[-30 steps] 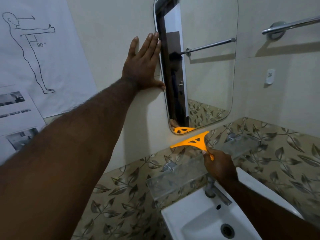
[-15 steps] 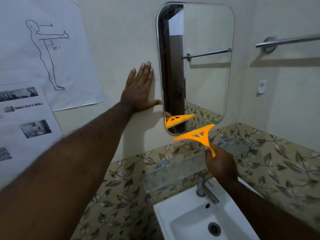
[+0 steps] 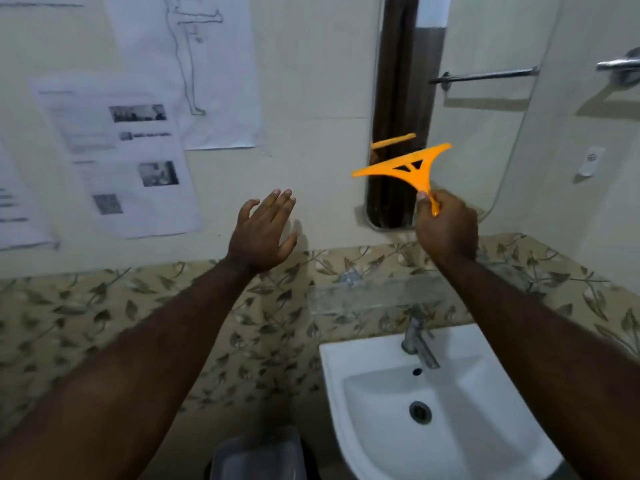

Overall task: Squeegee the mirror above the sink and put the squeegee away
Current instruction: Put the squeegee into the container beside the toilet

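My right hand (image 3: 446, 230) grips the handle of an orange plastic squeegee (image 3: 407, 168), whose blade tilts up to the right in front of the lower left part of the mirror (image 3: 485, 133). The blade looks a little off the glass, and its orange reflection shows in the mirror. My left hand (image 3: 261, 233) is off the wall, fingers spread, holding nothing, left of the mirror. The white sink (image 3: 381, 427) sits below.
A steel tap (image 3: 417, 337) and a clear glass shelf (image 3: 374, 296) sit between sink and mirror. Paper sheets (image 3: 121, 157) hang on the wall at left. A towel rail (image 3: 620, 64) is at far right. A grey bin (image 3: 258, 455) stands below left of the sink.
My left hand has come off the wall beside the mirror and dropped lower. The right hand has lifted the squeegee up in front of the mirror. The view has shifted left and down.
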